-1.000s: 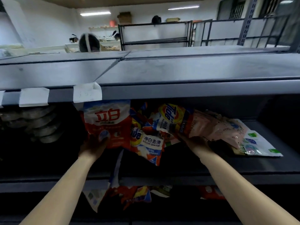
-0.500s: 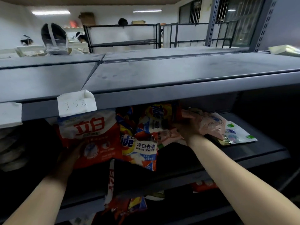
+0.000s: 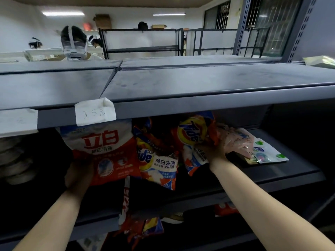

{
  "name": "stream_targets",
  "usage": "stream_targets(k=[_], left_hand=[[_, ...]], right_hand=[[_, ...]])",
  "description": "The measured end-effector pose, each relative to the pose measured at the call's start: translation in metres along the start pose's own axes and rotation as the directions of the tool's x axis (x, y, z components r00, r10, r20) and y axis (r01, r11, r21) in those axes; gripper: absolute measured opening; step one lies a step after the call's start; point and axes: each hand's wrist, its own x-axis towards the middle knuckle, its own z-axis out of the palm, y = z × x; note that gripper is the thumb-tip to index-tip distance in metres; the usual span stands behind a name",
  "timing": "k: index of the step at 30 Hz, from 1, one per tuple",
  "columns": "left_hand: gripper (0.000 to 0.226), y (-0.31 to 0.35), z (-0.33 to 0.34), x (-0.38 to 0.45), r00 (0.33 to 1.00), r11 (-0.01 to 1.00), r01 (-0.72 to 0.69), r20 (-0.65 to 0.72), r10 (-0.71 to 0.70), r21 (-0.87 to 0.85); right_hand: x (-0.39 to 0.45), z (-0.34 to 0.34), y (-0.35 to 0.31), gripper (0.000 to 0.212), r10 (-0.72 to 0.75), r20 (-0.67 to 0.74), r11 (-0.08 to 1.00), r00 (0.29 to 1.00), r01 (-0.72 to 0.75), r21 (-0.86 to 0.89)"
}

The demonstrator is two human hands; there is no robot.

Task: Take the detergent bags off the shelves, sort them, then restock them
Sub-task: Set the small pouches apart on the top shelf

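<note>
Shelf (image 3: 272,174) edge crowded; L hand (image 3: 79,171) grips red bag (image 3: 101,151), R hand (image 3: 212,151) grips Tide bag (image 3: 192,136).

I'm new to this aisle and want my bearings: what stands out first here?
The jumble of bright detergent bags on the middle shelf: a red-and-white bag at the left hand, and orange Tide bags by the right hand. A handwritten price slip hangs from the shelf edge above.

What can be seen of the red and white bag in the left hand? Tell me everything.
The red and white bag is a glossy plastic detergent pouch, white on top with big red characters, red below with a round blue emblem. It stands roughly upright at the middle shelf's front, its top tucked behind the price tag. The left hand grips its lower left corner; an orange Tide bag overlaps its right edge.
</note>
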Motion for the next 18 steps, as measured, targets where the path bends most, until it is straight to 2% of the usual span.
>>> stream_targets(k=[4, 7, 10, 14, 18], left_hand=[[0.051, 0.005, -0.009, -0.009, 0.989, 0.992, -0.109, -0.104, 0.102, -0.058], [0.044, 0.024, -0.016, -0.018, 0.984, 0.978, -0.13, -0.145, 0.107, -0.162], [0.043, 0.037, -0.006, -0.03, 0.988, 0.945, -0.139, -0.107, 0.112, -0.295], [0.042, 0.049, 0.019, -0.055, 0.993, 0.902, -0.117, -0.066, 0.098, -0.416], [0.047, 0.07, 0.041, -0.075, 0.995, 0.877, -0.08, 0.014, 0.098, -0.474]], right_hand=[[0.005, -0.012, 0.024, 0.055, 0.11, -0.026, 0.993, 0.994, -0.111, -0.035], [0.007, -0.021, 0.031, 0.053, 0.136, -0.099, 0.989, 0.986, -0.141, -0.038], [-0.002, -0.03, 0.018, 0.047, 0.034, -0.155, 0.997, 0.987, -0.044, -0.059], [-0.016, -0.048, -0.01, 0.026, -0.105, -0.156, 0.968, 0.982, 0.065, -0.24], [-0.038, -0.076, -0.027, 0.009, -0.331, -0.24, 0.92, 0.913, 0.255, -0.299]])
